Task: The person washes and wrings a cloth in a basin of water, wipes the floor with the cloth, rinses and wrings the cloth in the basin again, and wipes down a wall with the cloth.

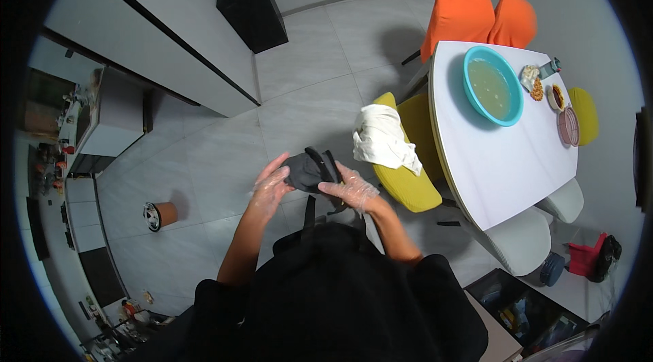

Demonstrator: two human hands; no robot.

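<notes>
In front of my body I hold a dark grey fabric item (305, 172) with black straps; its exact kind is not clear, though it may be a cap or small pouch. My left hand (270, 183), in a clear disposable plastic glove, grips its left edge. On the opposite side my right hand (352, 189), gloved the same way, has the thumb across its lower right edge and the strap side. A white cloth (382, 136) hangs over the back of a yellow-covered chair (408, 191), just right of my right hand.
A white table (510, 168) bears a turquoise basin (516, 112) of cloudy water, a pink basket (568, 127) and food items. Orange-covered chairs (461, 10) stand behind it. A brown bin (167, 213) is on the tiled floor, left; an open dark drawer (497, 285) lies lower right.
</notes>
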